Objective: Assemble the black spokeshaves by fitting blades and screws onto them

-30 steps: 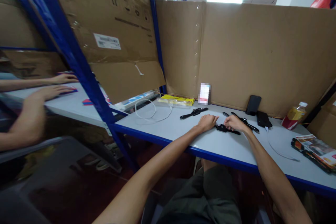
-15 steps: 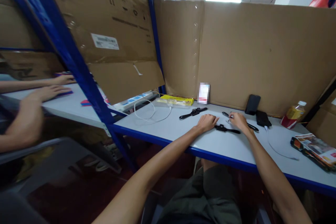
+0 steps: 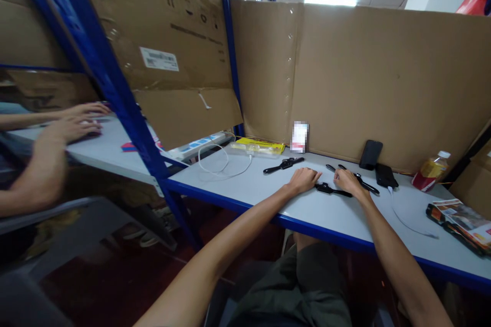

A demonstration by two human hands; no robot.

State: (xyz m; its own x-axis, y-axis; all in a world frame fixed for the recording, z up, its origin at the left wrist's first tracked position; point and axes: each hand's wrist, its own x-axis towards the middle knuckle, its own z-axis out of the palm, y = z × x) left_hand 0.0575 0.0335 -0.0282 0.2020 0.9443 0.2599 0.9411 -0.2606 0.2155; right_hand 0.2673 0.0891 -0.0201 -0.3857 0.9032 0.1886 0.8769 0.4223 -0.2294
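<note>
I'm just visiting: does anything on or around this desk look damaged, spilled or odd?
Nothing looks spilled; the drink bottle stands capped, and the black tool by the left hand lies flat. One oddity: a thin white strip sticks out from the cardboard panel on the left, like something left loose.

Along the table's (image 3: pixel 261 189) back edge, from the left, lie a plastic case (image 3: pixel 255 150), then a phone (image 3: pixel 299 138) and a second phone (image 3: pixel 371 154), both leaning on the cardboard partition (image 3: pixel 345 82). A bottle (image 3: pixel 431 171) stands near the back right corner; a blister pack (image 3: pixel 462 222) lies by the right edge. One spokeshave (image 3: pixel 286 164) sits left of centre, behind the left hand (image 3: pixel 304 179). Nearer the front edge, another (image 3: pixel 330 189) lies between that hand and the right hand (image 3: pixel 346 182), which partly covers a third (image 3: pixel 369 186) behind it.
</note>
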